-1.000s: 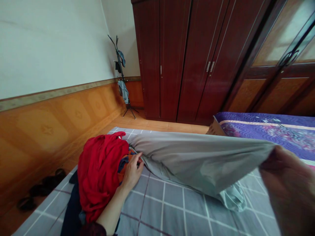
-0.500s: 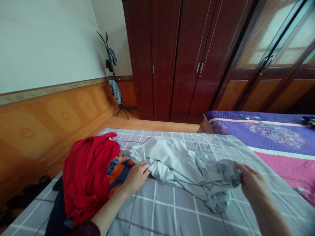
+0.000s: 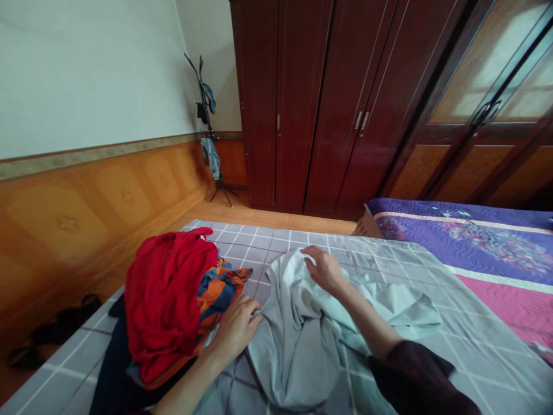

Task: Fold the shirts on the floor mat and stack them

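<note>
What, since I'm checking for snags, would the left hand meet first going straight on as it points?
Probably the grey cloth: its edge lies right by the left hand, seemingly touching it.

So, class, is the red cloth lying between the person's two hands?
No, the red cloth lies left of the left hand, and pale grey cloth lies between that and the right hand.

No readable text, label, brand, number or sign anywhere in view.
</note>
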A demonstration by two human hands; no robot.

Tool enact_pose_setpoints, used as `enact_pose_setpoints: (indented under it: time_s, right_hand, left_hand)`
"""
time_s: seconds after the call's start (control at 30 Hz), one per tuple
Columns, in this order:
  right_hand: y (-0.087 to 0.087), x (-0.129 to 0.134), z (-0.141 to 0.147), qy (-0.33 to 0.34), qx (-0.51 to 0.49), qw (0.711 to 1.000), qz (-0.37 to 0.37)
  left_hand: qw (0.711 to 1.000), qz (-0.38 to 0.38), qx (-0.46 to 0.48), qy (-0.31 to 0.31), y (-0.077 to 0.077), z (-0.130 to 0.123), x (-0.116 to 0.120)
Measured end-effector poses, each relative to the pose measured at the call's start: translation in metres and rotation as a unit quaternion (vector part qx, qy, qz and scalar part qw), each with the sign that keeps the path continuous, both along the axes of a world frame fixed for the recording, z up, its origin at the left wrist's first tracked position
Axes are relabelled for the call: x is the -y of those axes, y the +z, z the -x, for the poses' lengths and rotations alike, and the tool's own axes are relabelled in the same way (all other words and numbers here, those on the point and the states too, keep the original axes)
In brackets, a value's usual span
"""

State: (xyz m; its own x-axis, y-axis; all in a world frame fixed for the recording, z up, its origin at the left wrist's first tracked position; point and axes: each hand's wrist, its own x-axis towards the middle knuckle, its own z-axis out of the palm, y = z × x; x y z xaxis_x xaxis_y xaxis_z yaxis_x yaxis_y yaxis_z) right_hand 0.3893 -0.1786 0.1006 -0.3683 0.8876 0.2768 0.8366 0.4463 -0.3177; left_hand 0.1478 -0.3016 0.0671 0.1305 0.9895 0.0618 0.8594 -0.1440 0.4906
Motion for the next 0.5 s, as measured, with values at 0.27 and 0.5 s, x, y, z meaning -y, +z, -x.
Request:
enact_pose_setpoints:
  time_s: [0.27,0.5]
  right_hand:
    - [-0.017,-0.027,0.099,0.125,0.107,0.983,0.079]
    - [0.056,-0.028,0.055,0.093,0.000,0.994,0.061]
  left_hand:
    - [0.990,0.020,0.136,0.020,0.014,0.006,0.029]
    - [0.990,0.094,0.087,0.065,-0.002,0.006,-0.005]
